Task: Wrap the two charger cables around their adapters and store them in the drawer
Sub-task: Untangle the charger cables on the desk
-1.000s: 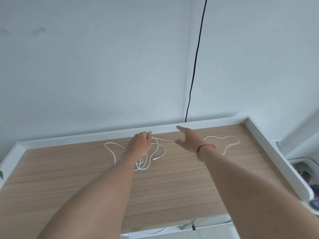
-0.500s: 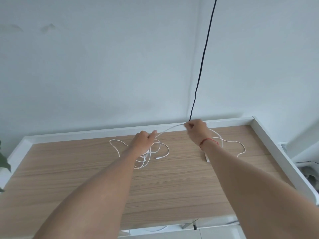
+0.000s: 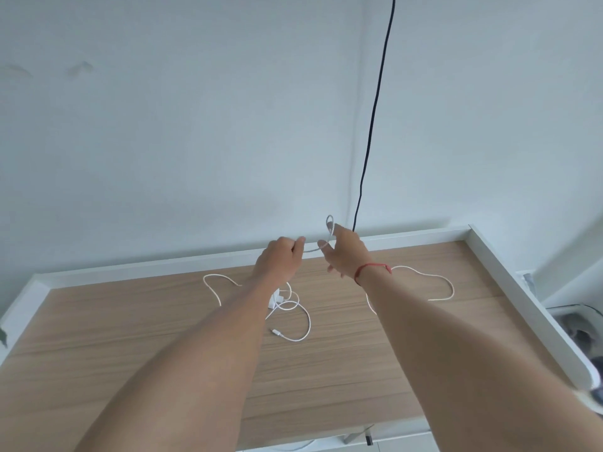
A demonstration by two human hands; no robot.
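Two white charger cables lie on a wooden desk. One cable is tangled in loops at the desk's middle, with a white adapter partly hidden behind my left forearm. My left hand is raised above it, closed on a stretch of white cable. My right hand, a red string at its wrist, pinches the same strand, which makes a small loop above my fingers. The second cable curves across the desk to the right of my right arm. No drawer is in view.
A raised white rim runs along the desk's back and right sides. A black cord hangs down the white wall to the desk's back edge. Grey clutter sits beyond the right rim.
Both hands took hold of a white cable strand and lifted it off the desk. The right hand has come closer to the left, and a small loop now stands above it.
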